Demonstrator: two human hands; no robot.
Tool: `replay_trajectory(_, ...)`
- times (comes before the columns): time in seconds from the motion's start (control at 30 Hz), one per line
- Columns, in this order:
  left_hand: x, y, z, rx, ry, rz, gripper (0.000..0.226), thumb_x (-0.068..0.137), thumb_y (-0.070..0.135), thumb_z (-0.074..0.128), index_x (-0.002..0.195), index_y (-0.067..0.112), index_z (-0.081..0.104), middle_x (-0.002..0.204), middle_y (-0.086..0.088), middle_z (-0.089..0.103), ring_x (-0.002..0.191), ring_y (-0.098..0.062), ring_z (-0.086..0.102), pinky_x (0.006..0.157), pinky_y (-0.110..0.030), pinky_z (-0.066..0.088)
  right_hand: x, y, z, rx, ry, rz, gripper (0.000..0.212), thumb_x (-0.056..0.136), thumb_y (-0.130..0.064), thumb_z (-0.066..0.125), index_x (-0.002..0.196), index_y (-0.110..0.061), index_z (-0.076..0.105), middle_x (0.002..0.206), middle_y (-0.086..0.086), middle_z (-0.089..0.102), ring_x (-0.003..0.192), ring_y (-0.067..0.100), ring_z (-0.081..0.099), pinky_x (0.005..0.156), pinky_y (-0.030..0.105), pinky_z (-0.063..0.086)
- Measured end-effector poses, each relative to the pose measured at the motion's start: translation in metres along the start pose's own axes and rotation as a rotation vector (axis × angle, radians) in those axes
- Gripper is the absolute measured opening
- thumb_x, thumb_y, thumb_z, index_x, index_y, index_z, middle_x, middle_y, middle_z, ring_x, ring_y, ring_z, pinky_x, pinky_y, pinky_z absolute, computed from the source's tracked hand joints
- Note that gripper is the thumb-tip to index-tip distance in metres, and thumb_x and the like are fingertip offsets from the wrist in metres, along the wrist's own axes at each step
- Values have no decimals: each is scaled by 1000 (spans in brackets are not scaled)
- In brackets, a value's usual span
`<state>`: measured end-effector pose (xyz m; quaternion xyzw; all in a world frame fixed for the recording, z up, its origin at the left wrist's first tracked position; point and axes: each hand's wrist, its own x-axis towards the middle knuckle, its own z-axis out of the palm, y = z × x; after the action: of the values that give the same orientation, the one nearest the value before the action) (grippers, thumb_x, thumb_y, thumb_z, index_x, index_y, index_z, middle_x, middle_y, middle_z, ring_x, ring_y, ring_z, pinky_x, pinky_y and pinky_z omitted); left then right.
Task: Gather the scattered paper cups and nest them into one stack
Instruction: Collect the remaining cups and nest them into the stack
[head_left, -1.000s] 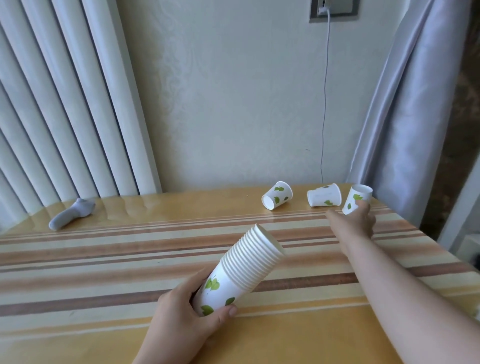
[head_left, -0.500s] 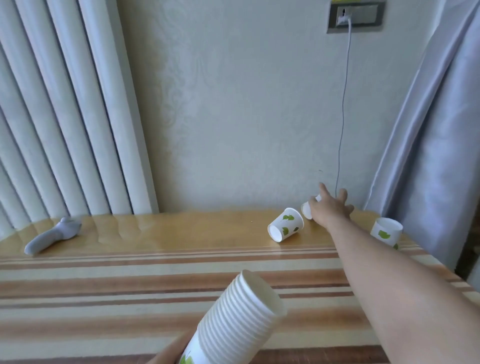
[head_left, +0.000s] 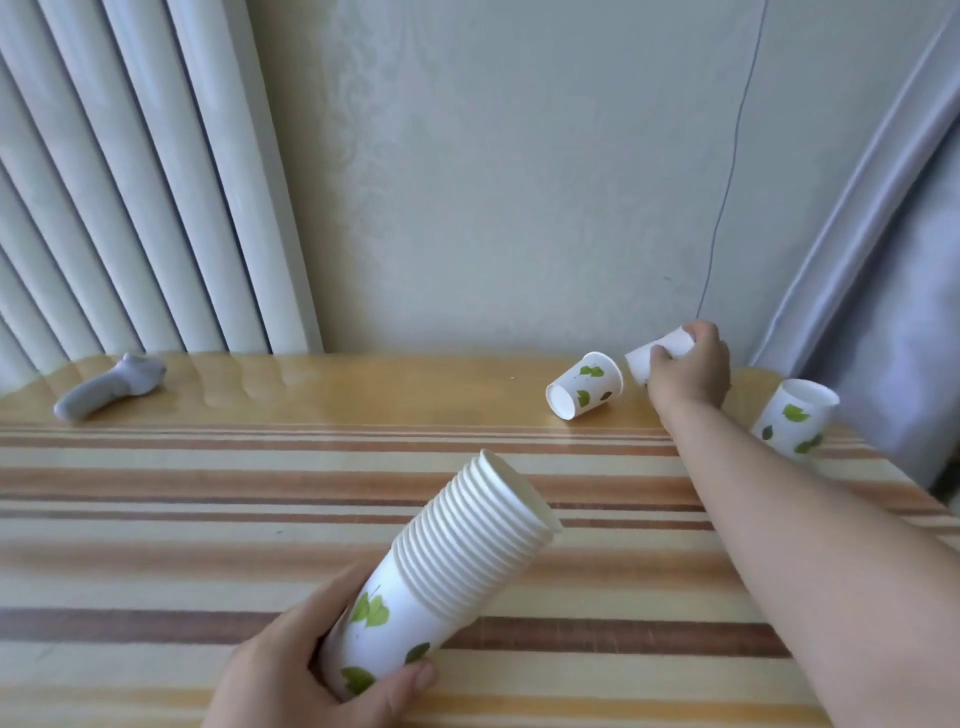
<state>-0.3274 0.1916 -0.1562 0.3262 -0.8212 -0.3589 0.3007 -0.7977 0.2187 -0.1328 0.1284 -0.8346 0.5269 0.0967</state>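
My left hand (head_left: 306, 680) grips the base of a stack of nested white paper cups (head_left: 441, 566) with green leaf prints, tilted with its mouth up and to the right. At the far edge of the table my right hand (head_left: 688, 374) is closed around a single cup (head_left: 660, 351), raised off the table and tilted. Just left of it another cup (head_left: 584, 384) lies on its side, mouth toward me. A third cup (head_left: 795, 418) stands upright at the right, beyond my forearm.
The table (head_left: 208, 499) has a striped orange, brown and cream cover. A grey handle-shaped object (head_left: 109, 392) lies at the far left. Vertical blinds, a wall with a hanging cable (head_left: 727, 171) and a grey curtain (head_left: 883, 234) stand behind.
My right hand left the upright cup at the right, reached to the cup lying by the wall, closed on it and lifted it. The stack stayed in my left hand.
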Motion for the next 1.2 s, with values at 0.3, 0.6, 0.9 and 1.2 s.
replay_trajectory(0.3, -25, 16, 8, -23, -37, 49, 60, 70, 41, 96, 110, 70, 62, 97, 43, 74, 96, 14, 68, 79, -21, 55, -128, -16, -101, 73, -86, -116, 5, 93, -33, 73, 91, -30, 69, 118, 8, 68, 98, 24, 62, 83, 32, 48)
replay_trajectory(0.6, -33, 16, 1, -67, -68, 74, 60, 73, 38, 95, 123, 57, 66, 104, 39, 73, 99, 11, 68, 85, -24, 56, -227, -8, -153, 100, -427, -22, 108, 79, -36, 87, 164, -52, 22, 148, -9, 57, 134, 20, 57, 112, 43, 52)
replay_trajectory(0.9, -35, 17, -1, -83, -48, 50, 61, 72, 39, 94, 121, 60, 64, 104, 44, 70, 99, 13, 65, 78, -16, 49, -252, -74, -172, 946, -311, 134, 72, 94, -19, 82, 154, -35, 45, 133, 0, 69, 105, 19, 75, 86, 44, 64)
replay_trajectory(1.2, -32, 16, -1, -79, -56, 32, 61, 75, 49, 91, 130, 52, 65, 102, 27, 77, 99, 1, 69, 86, -30, 56, -272, -67, -157, 688, -541, -37, 74, 86, -14, 90, 132, -56, 49, 120, -6, 79, 100, 5, 78, 87, 35, 61)
